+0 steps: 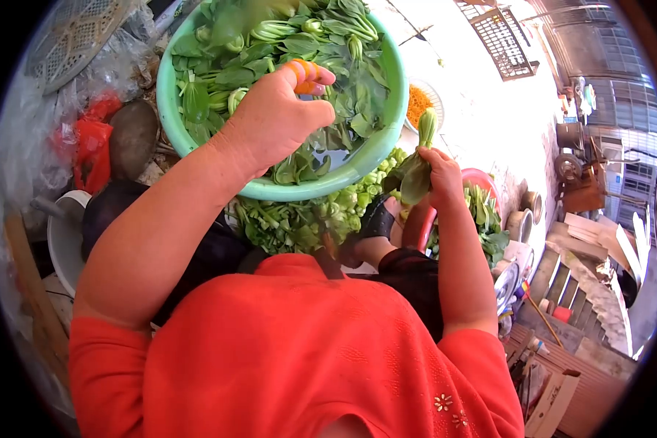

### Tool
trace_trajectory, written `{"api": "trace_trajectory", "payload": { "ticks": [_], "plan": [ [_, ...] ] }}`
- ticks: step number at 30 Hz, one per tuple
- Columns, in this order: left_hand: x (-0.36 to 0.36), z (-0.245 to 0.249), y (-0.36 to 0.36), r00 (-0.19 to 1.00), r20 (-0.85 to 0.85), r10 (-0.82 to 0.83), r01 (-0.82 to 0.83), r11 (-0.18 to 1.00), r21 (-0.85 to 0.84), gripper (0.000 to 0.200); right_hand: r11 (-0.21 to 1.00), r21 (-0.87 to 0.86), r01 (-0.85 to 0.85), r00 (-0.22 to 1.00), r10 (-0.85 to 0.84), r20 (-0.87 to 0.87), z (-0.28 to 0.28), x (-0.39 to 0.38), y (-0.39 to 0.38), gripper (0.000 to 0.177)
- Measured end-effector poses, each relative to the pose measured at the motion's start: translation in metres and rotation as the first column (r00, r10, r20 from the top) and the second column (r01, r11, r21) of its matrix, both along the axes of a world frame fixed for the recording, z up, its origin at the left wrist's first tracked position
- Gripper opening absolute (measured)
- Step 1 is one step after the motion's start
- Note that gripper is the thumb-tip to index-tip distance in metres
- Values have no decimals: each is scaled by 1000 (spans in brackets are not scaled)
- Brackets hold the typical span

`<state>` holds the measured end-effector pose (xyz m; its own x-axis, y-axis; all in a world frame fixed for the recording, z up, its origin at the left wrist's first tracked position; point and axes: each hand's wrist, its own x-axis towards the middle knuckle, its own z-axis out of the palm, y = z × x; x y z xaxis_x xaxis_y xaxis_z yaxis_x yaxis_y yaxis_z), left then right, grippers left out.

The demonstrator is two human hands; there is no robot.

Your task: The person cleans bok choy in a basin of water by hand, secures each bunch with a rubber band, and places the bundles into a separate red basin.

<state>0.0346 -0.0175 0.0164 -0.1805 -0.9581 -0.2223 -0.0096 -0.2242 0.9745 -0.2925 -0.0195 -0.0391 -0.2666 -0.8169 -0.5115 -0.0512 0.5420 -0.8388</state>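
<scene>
From my end I'd grip lightly to avoid bruising: right hand point(444, 174) holds leafy green bok choy point(417, 177), left hand point(283, 113) loosely curled, seemingly empty, over the round mint-green plastic tub point(310, 191).

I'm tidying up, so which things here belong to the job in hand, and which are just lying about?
Probably the job's:
Round pale-green plastic basin
Pale-stemmed leafy green vegetable in the right hand
Round pinkish-red plastic basin

Probably just lying about:
Black latticed plastic crate
Crumpled red plastic bag
Crumpled clear plastic sheeting
</scene>
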Motion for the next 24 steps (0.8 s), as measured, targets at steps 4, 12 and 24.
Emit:
{"api": "trace_trajectory", "payload": {
  "ticks": [4, 12, 24],
  "plan": [
    [11, 16, -13, 961, -242, 135, -128, 991, 44, 38, 998, 0, -60, 997, 60, -51, 1, 7, -1, 16],
    [19, 12, -29, 941, -297, 161, -149, 987, 60, 36, 999, 37, -21, 977, 28, -211, -39, -52, -5, 28],
    [15, 12, -24, 964, -229, 135, -110, 987, 119, 33, 929, 324, -178, 571, 366, -735, -101, -105, -7, 26]
  ]
}}
